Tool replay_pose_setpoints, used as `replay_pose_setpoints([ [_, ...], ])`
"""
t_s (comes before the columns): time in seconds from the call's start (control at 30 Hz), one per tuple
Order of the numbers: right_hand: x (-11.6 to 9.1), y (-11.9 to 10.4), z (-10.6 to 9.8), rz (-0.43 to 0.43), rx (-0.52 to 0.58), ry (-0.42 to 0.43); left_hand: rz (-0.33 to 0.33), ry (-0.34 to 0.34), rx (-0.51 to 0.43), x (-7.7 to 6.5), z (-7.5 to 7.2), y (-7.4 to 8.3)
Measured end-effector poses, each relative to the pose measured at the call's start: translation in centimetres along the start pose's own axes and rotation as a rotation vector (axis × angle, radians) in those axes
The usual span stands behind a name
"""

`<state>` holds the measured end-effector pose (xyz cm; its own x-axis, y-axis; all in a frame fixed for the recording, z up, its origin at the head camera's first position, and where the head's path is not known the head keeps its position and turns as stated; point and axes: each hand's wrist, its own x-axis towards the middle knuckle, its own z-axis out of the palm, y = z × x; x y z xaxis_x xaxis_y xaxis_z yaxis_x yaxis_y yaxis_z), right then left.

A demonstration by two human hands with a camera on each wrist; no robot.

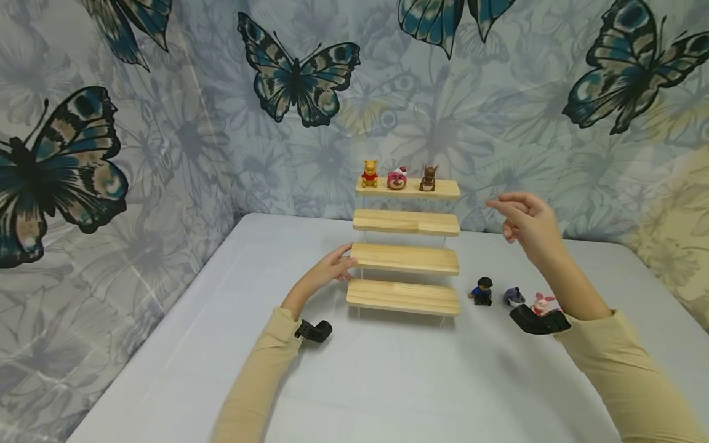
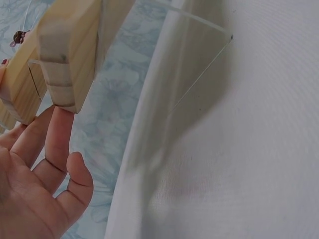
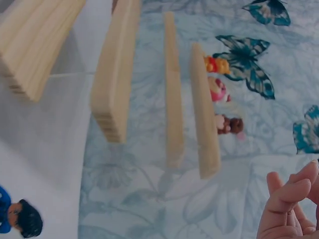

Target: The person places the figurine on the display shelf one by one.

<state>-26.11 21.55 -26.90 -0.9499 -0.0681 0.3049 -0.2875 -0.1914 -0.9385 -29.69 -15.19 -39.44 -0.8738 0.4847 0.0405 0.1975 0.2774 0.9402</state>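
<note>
A four-tier wooden display stand (image 1: 405, 258) stands on the white table. My left hand (image 1: 328, 269) is at its left side, fingertips touching the ends of the boards (image 2: 60, 59); the fingers are extended, not wrapped around the wood. On the top board sit a yellow bear figurine in a red shirt (image 1: 369, 175), a pink bear figurine with a red-and-white hat (image 1: 396, 178) and a brown long-eared figurine (image 1: 428, 178). My right hand (image 1: 526, 221) hovers right of the stand, fingers loosely bent, holding nothing visible.
On the table right of the stand are a dark-haired figurine in blue (image 1: 482, 291), a grey-blue figurine (image 1: 514, 296) and a pink pig figurine (image 1: 541, 304), partly hidden by the right wrist's black camera mount (image 1: 538, 321). Butterfly-patterned cloth (image 1: 299, 172) hangs behind.
</note>
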Motion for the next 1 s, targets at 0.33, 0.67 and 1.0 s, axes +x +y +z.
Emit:
replay_pose_setpoints([
  [0.33,-3.8,-0.4,-4.1,-0.014,0.14,0.067,-0.002,-0.006,-0.001,0.2,0.0,0.1],
  [0.67,-7.4,0.6,-7.8,0.114,0.032,0.078,-0.001,0.005,-0.026,-0.2,0.1,-0.4],
  [1.0,-10.2,2.9,-9.9,0.149,-0.019,0.042,0.02,-0.001,-0.023,-0.2,0.1,-0.1],
])
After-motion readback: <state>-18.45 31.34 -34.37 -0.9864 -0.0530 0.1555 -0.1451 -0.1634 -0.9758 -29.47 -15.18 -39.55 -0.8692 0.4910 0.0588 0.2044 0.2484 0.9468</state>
